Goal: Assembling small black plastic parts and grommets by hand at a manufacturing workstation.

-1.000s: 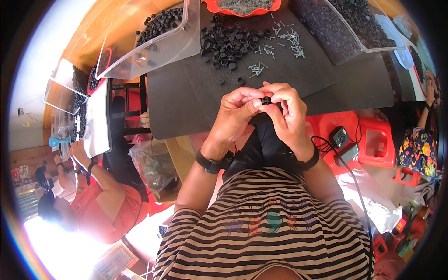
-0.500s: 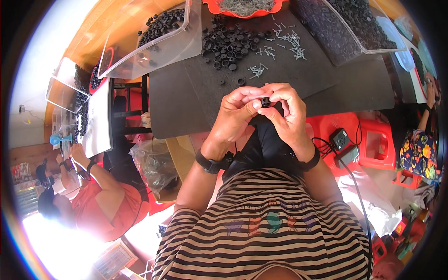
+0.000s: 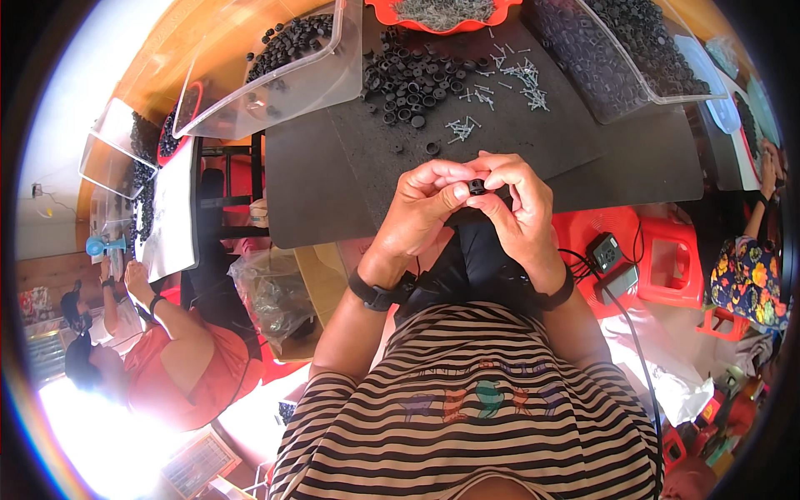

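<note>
Beneath and beyond the hands lies a black work surface (image 3: 617,162), matte and dusty. Clock directions from the hands, 12 straight ahead. Small black part (image 3: 477,187) is up at the fingertips, above the near edge. Left hand (image 3: 421,200): thumb and index pinching it; right hand (image 3: 525,208): thumb and index closed on its other side.

At 11, loose black caps (image 3: 408,79) in a heap, two strays nearer the hands. At 12 to 1, loose screws (image 3: 527,79) in small clusters. Red scalloped tray (image 3: 382,15) at 12, far side, full of metal pieces. Clear bin (image 3: 325,87) at 10 and clear tub (image 3: 604,96) at 1 to 2, both with black parts.

Room: white table (image 3: 171,229) at 9, co-worker in orange-red (image 3: 187,367) at 8, person in floral print (image 3: 750,275) at 3 to 4. Red stool (image 3: 671,262) at 4, black power box (image 3: 606,250) beside it.

Edges: near edge runs from 8 to 3, wrists on the body side of it. Widest open stretch of surface at 2 to 3, below the tub; another at 9 to 10, below the bin. Cardboard box (image 3: 325,279) and plastic bag (image 3: 271,292) sit at 8, below the edge.
</note>
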Demonstrator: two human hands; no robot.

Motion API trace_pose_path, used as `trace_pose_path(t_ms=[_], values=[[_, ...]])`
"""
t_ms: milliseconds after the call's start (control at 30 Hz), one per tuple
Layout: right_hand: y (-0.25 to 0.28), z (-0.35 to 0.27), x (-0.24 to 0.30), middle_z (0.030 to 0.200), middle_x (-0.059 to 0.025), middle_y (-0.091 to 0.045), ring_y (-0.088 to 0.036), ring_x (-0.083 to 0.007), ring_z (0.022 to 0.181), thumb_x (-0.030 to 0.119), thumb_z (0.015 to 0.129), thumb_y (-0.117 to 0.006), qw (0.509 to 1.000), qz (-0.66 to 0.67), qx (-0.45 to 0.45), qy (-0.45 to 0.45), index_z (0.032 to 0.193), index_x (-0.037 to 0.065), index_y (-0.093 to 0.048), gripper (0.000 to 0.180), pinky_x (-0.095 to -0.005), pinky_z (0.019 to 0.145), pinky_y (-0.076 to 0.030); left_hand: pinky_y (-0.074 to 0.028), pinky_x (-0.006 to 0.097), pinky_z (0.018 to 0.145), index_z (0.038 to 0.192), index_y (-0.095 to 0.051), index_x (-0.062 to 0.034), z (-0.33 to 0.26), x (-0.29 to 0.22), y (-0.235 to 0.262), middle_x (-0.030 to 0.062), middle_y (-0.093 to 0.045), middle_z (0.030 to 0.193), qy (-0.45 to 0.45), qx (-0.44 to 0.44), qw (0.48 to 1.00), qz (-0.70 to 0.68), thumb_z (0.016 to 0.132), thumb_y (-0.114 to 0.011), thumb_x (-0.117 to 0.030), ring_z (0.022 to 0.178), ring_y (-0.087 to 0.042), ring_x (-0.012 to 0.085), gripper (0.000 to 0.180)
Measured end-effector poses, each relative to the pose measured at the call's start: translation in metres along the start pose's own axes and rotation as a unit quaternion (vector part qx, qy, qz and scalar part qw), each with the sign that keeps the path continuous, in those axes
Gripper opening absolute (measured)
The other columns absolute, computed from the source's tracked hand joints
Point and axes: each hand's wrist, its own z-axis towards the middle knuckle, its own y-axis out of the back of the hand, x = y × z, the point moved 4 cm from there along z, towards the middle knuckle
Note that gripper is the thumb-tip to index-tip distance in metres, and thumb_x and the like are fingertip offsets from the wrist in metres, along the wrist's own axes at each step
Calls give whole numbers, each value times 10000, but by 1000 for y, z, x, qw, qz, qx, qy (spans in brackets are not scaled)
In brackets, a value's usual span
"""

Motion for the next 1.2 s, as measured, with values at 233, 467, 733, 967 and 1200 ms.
trace_pose_path(t_ms=[233,467,733,967,1200], values=[[-1,-3,-1,931,-141,-667,-664,-263,822,40,778,-719,1000,13,-11,-12,844,31,-499,230,-406,890,-506,-521,307,865,1039,-638,-4,-1,-1,-2,126,-665,1063,3,-2,999,43,905,-608,-31,965,-633,165,140],[-3,0,-5,921,-150,-664,-663,-275,820,63,787,-727,1000,4,-1,11,853,35,-498,240,-438,916,-495,-511,304,872,1020,-641,-7,0,-2,-3,130,-661,1083,13,3,1000,3,905,-609,-33,968,-625,163,122],[1,-4,-2,943,-144,-667,-662,-259,806,96,766,-759,1000,2,-1,18,897,39,-505,292,-445,919,-492,-496,292,870,999,-632,-19,-1,-3,-4,122,-665,1078,38,-15,999,7,903,-617,-41,986,-616,151,99],[0,-4,-3,960,-144,-668,-670,-250,827,90,794,-735,1000,28,-10,-5,883,38,-489,267,-438,925,-490,-518,356,843,943,-624,-48,-1,-3,-5,114,-661,1050,29,-12,998,55,905,-623,-77,926,-623,168,48],[-1,-4,-5,919,-156,-671,-675,-258,838,78,802,-724,999,46,-29,-2,860,38,-477,257,-443,915,-495,-503,289,840,942,-645,-13,-1,1,1,93,-671,959,41,-24,997,64,905,-619,-44,900,-614,128,55]])
